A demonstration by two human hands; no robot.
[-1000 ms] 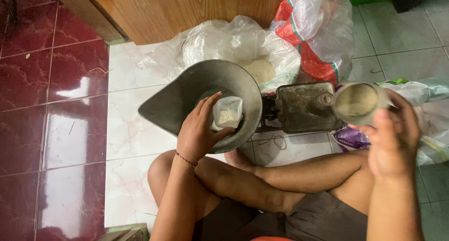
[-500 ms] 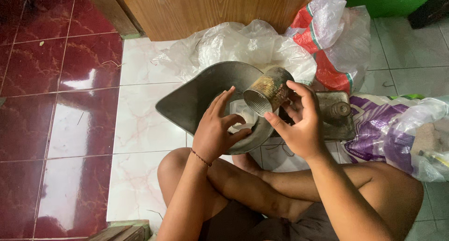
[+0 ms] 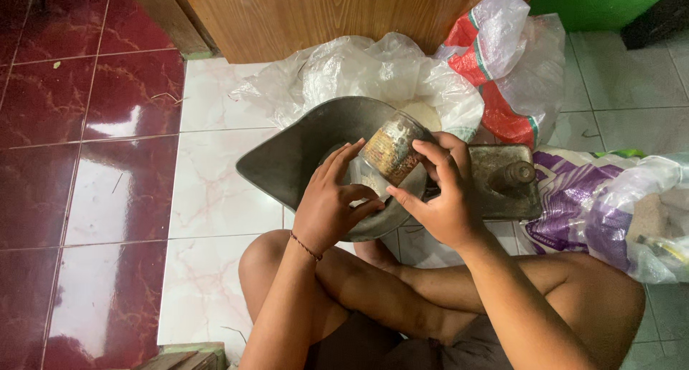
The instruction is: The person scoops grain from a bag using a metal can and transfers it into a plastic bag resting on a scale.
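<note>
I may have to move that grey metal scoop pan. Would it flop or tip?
The metal scoop pan looks rigid, so it probably won't flop. Its rounded bowl perched on the scale might rock or tip if pushed at the spout.

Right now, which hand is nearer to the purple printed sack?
Right. The right hand holds the tin can over the metal scale pan, closer to the purple printed sack; the left hand sits farther away, on the can's other side.

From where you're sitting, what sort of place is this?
Probably the floor of a home or small shop where dry goods are weighed out: glossy floor tiles, a metal scale pan on a weighing scale, and open plastic sacks against a wooden door.
</note>
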